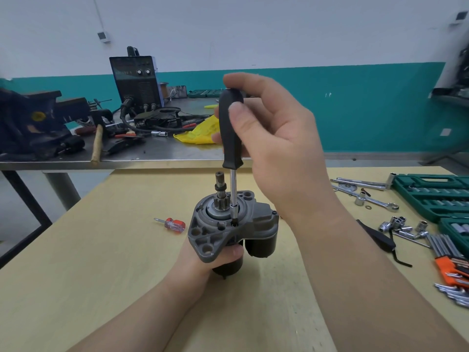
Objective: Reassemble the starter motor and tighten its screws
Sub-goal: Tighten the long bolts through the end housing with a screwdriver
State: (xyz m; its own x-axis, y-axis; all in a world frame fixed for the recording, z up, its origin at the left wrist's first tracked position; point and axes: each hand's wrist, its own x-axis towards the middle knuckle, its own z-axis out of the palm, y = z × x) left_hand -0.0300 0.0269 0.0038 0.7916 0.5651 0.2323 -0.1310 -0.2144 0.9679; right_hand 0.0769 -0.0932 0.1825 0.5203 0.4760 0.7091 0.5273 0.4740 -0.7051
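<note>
The starter motor (215,232) stands upright on the wooden table (101,275), its grey housing and pinion shaft on top. My left hand (203,260) grips its black body from below and behind. My right hand (274,138) holds the black handle of a screwdriver (231,128) between thumb and fingers. The screwdriver stands vertical, and its tip sits in a screw hole on the housing flange right of the pinion.
A small red-handled screwdriver (172,224) lies left of the motor. At the right lie ratchets, loose sockets (401,224), hex keys (446,247) and green tool cases (436,196). A steel bench behind carries a welder (137,82), a vise and cables.
</note>
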